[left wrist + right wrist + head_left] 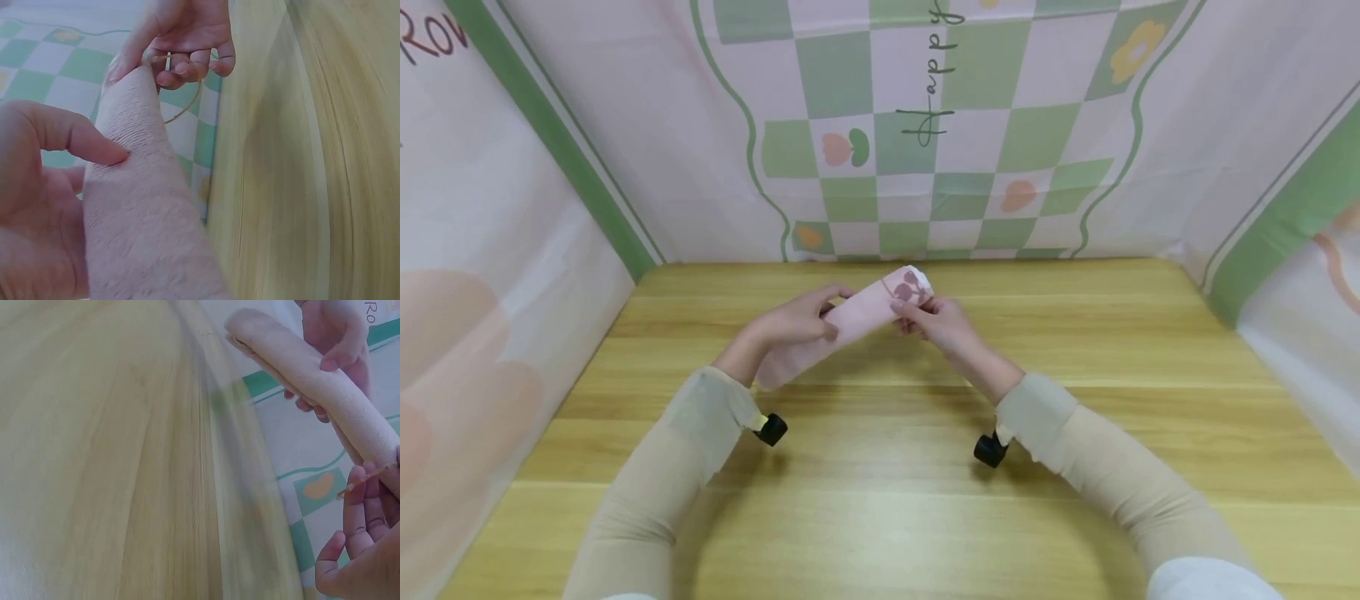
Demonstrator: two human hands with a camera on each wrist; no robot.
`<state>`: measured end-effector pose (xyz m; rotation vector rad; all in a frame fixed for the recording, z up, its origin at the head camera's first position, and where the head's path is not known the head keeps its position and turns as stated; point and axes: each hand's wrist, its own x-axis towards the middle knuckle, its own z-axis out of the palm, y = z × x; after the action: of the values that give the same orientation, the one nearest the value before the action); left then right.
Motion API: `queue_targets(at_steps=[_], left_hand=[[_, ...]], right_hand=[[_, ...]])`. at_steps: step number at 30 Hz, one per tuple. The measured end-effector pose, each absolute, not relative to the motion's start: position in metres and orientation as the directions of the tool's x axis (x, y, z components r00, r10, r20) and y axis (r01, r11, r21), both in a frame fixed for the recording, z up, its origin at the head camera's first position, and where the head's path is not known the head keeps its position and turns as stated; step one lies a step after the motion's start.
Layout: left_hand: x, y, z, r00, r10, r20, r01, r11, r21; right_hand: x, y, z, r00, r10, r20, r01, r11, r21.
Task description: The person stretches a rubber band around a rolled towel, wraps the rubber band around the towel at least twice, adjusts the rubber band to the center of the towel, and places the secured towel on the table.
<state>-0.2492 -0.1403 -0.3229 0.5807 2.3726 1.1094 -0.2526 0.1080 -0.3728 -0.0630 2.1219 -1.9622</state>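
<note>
A pink towel (868, 315), rolled into a long tube, is held aslant above the wooden table. Dark purplish round shapes mark its upper right end. My left hand (793, 318) grips the roll near its middle, with the thumb lying along the towel in the left wrist view. At the upper end my right hand (946, 325) pinches the roll with its thumb. A thin tan rubber band (194, 100) loops over the right fingers beside that end; in the right wrist view the band (369, 477) crosses the fingers. How far it goes round the roll is hidden.
The wooden table (880, 492) spreads below both arms. A printed cloth (715, 167) with green checks hangs at the back edge, with more cloth at both sides. Small black devices (991, 451) hang under both wrists.
</note>
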Motion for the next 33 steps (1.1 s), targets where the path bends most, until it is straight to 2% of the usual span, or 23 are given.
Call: queue_targets(at_steps=[11, 18, 24, 33], left_hand=[[-0.250, -0.131, -0.326, -0.815, 0.559, -0.153, 0.263, 0.593, 0.761], [-0.250, -0.126, -0.325, -0.828, 0.534, -0.171, 0.220, 0.589, 0.778], [-0.252, -0.122, -0.327, -0.838, 0.522, -0.161, 0.193, 0.558, 0.807], [-0.253, -0.120, -0.329, -0.873, 0.466, -0.144, 0.163, 0.558, 0.814]], right_hand=[[-0.245, 0.101, -0.370, -0.966, -0.239, -0.102, 0.108, -0.010, -0.994], [-0.244, 0.101, -0.371, -0.964, -0.248, -0.091, 0.099, -0.019, -0.995], [-0.244, 0.101, -0.370, -0.961, -0.260, -0.096, 0.095, 0.016, -0.995], [-0.243, 0.103, -0.369, -0.958, -0.279, -0.074, 0.024, 0.177, -0.984]])
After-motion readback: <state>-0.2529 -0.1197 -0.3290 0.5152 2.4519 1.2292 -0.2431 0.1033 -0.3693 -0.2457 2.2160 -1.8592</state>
